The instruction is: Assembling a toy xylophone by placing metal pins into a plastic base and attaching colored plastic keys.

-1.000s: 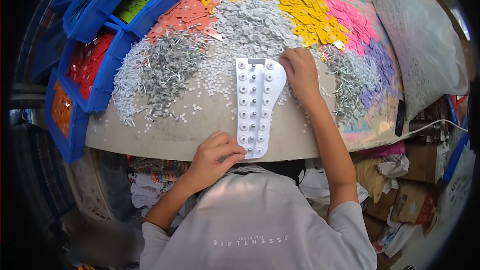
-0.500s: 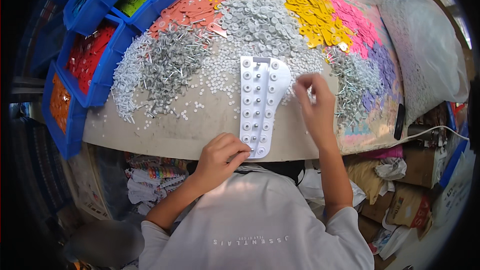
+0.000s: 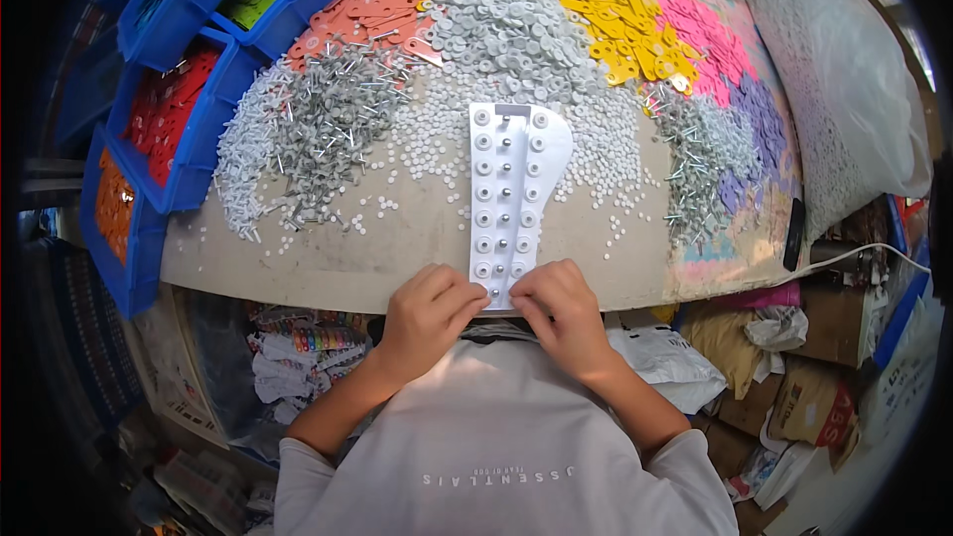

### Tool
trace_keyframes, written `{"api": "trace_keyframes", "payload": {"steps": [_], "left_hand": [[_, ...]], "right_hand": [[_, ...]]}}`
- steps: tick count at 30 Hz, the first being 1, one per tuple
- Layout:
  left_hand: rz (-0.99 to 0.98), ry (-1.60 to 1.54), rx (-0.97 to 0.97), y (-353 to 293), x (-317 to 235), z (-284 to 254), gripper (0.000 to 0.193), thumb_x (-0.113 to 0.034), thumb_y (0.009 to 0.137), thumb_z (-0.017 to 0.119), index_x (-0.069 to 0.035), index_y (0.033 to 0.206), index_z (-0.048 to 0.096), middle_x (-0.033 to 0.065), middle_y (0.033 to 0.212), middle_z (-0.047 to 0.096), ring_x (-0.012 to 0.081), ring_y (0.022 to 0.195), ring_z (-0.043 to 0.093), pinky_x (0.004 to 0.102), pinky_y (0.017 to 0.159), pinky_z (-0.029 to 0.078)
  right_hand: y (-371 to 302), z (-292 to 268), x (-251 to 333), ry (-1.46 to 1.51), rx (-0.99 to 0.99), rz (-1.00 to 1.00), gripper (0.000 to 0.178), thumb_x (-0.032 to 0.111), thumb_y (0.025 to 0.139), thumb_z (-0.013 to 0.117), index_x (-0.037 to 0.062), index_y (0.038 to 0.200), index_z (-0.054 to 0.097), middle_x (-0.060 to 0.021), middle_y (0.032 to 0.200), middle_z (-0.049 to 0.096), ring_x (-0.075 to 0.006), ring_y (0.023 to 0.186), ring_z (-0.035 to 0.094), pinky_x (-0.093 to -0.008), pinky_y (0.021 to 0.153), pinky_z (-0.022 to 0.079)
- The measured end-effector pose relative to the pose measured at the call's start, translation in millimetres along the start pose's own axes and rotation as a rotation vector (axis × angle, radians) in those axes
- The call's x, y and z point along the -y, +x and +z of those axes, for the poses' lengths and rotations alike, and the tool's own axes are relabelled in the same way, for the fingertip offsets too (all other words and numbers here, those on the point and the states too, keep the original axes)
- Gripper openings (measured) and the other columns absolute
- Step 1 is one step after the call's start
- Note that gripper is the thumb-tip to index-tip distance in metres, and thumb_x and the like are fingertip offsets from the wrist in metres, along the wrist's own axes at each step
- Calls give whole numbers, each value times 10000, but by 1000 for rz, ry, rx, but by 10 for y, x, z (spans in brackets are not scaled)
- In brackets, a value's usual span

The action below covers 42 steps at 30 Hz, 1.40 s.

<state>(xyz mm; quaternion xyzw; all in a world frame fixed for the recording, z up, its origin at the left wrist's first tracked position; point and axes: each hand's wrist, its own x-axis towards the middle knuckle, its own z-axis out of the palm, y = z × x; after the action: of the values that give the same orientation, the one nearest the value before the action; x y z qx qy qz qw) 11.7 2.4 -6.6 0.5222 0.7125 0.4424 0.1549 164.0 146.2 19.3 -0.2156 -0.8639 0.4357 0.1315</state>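
Observation:
A long white plastic board (image 3: 504, 201) lies lengthwise in front of me, its right edge bulging near the far end. Two rows of white ring-shaped pieces sit along it, and metal studs stand in the channel between them. At the board's near left corner is my left hand (image 3: 429, 320), thumb and fingers pinched together beside the nearest stud. My right hand (image 3: 562, 316) pinches at the near right corner, over the end of the right row. Whatever the fingertips hold is too small or hidden to make out.
Beyond the board spread heaps of grey-white round caps (image 3: 511, 35), metal rivets (image 3: 342, 119) and small white discs (image 3: 427, 134). Salmon (image 3: 367, 5), yellow (image 3: 635, 25), pink (image 3: 700, 35) and purple (image 3: 759, 129) flat tags lie farther out. Blue bins (image 3: 179, 184) line the left; a plastic sack (image 3: 844, 99) stands right.
My right hand has come from beside the board's right edge to its near right corner. The left hand stays at the near left corner. The board has shifted slightly left in the picture.

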Motion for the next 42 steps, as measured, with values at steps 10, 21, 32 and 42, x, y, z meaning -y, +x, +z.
{"api": "trace_keyframes", "payload": {"steps": [10, 21, 32, 42], "left_hand": [[304, 293, -152, -74, 100, 111, 210, -131, 765, 773, -40, 935, 692, 33, 800, 606, 219, 713, 572, 353, 588, 438], [199, 573, -572, -201, 337, -1234, 165, -59, 819, 740, -33, 977, 704, 123, 964, 708, 305, 888, 675, 419, 800, 523], [-1084, 425, -449, -1230, 2472, -4238, 441, -286, 789, 773, -15, 1103, 626, 112, 1006, 698, 230, 895, 673, 349, 756, 522], [-1015, 331, -242, -1064, 2418, -4245, 245, -213, 813, 735, -8, 945, 755, 77, 834, 730, 169, 760, 678, 335, 680, 524]], "right_hand": [[-125, 227, -294, -336, -224, -366, 280, 12, 675, 713, 38, 953, 689, -82, 893, 596, -295, 867, 588, -396, 723, 484], [252, -343, 180, -353, -185, -362, 143, -2, 745, 730, 6, 880, 685, -114, 823, 611, -318, 800, 574, -415, 729, 460], [1654, 444, 1413, -111, 268, -856, 230, 89, 781, 766, 47, 985, 670, -99, 926, 624, -301, 902, 578, -407, 793, 461], [3486, 2375, 1839, -245, 405, -715, 254, 208, 813, 712, 106, 1046, 712, -159, 1028, 669, -368, 1040, 628, -484, 829, 539]]}}
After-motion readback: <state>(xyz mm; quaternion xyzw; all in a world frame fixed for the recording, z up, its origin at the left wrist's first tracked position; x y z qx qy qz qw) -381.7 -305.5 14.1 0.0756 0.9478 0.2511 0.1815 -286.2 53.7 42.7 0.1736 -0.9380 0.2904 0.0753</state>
